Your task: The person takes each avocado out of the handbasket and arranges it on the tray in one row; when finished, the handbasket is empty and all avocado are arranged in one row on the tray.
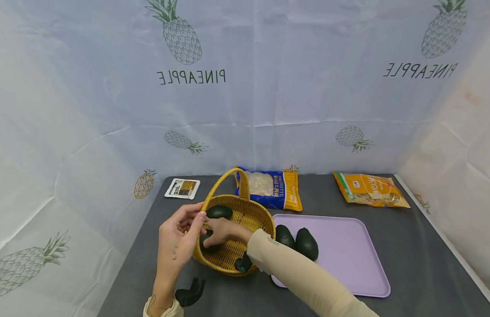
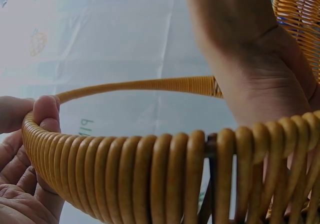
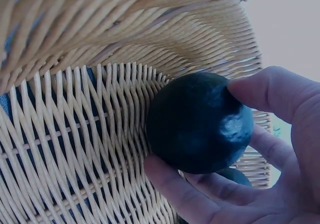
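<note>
A yellow wicker basket (image 1: 264,216) stands left of a lilac tray, its handle (image 2: 125,159) arching overhead. My left hand (image 1: 175,244) pinches the handle on its left side, with thumb and fingers around it in the left wrist view. My right hand (image 1: 221,231) reaches inside the basket and grips a dark green avocado (image 3: 200,124) between thumb and fingers, close to the woven wall. A second avocado (image 1: 219,211) lies behind it in the basket. On the tray's left part sit two more avocados (image 1: 284,236), near the basket's rim.
The lilac tray (image 1: 348,255) lies right of the basket. A blue and yellow food bag (image 1: 274,189) lies behind the basket, an orange bag (image 1: 371,190) at the back right, and a small white pack (image 1: 182,188) at the back left. A pineapple-print sheet (image 1: 288,97) hangs behind.
</note>
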`<state>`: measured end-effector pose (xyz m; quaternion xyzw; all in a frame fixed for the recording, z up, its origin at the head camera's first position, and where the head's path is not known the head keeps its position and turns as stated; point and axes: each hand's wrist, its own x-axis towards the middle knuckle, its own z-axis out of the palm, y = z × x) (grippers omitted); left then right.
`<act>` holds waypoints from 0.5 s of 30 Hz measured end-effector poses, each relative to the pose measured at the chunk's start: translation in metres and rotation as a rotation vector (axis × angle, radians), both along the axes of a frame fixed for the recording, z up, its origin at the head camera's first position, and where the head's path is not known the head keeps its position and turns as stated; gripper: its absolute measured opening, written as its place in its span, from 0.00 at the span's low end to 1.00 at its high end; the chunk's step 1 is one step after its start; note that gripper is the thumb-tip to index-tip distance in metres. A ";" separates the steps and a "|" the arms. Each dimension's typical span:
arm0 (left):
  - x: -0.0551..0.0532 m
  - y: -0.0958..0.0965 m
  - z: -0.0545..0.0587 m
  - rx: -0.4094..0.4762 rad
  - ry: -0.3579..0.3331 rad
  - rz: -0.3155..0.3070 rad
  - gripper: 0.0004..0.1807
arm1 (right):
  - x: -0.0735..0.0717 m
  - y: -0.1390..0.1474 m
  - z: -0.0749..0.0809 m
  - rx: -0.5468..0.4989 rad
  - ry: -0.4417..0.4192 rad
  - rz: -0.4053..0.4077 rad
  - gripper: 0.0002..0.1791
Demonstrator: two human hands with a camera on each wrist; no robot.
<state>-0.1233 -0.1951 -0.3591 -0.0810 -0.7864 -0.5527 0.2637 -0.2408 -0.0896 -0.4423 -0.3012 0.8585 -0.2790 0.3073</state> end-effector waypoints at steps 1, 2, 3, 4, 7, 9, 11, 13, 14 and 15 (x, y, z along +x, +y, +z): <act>0.000 0.000 0.000 0.000 -0.001 0.001 0.10 | 0.000 0.001 0.000 -0.004 0.003 0.003 0.42; 0.000 0.000 0.000 -0.002 -0.003 0.003 0.10 | -0.001 0.001 0.000 -0.011 0.007 0.006 0.42; 0.000 0.000 0.000 -0.004 -0.005 0.005 0.10 | -0.001 0.002 0.000 -0.021 0.007 0.007 0.43; 0.000 0.000 0.000 -0.006 -0.007 0.008 0.10 | -0.002 0.003 0.000 -0.033 0.008 0.007 0.43; 0.000 0.000 0.000 -0.012 -0.012 0.018 0.10 | -0.003 0.006 0.002 -0.074 -0.003 -0.003 0.42; 0.000 0.001 0.000 -0.015 -0.012 0.023 0.10 | -0.004 0.008 0.003 -0.107 -0.021 -0.011 0.40; 0.000 0.001 0.000 -0.014 -0.012 0.024 0.10 | -0.005 0.010 0.006 -0.129 -0.026 -0.017 0.36; 0.000 0.000 0.000 -0.014 -0.015 0.024 0.10 | -0.005 0.011 0.008 -0.148 -0.024 -0.017 0.34; 0.000 0.000 0.000 -0.014 -0.016 0.023 0.10 | -0.006 0.012 0.009 -0.155 -0.016 -0.015 0.34; 0.000 0.000 0.000 -0.015 -0.016 0.022 0.10 | -0.006 0.013 0.010 -0.162 -0.010 -0.017 0.34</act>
